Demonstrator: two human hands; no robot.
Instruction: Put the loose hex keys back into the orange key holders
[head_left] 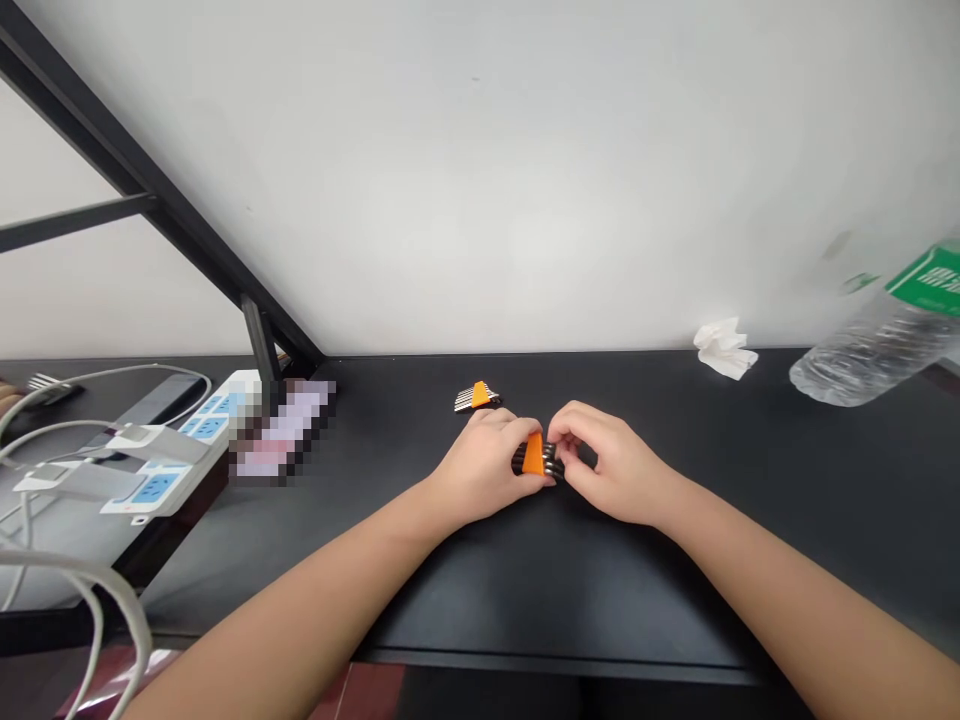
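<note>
In the middle of the desk, my left hand (491,465) is closed around an orange holder with dark rods (533,455). The rods' shiny ends stick out on the right side, and the left part of the set is hidden by my fingers. My right hand (619,465) is curled at those ends, its thumb and forefinger brought together against them; what sits between the fingertips is too small to make out. Just behind my left hand lies a second orange holder with silvery rods (478,396), touched by neither hand.
The black desk (570,600) runs along a white wall. On the left are a white power strip (176,440) with plugs and cables, a blurred-out pinkish item (285,430) and a black metal frame (259,335). Crumpled tissue (724,348) and a clear plastic bottle (870,350) are at the right.
</note>
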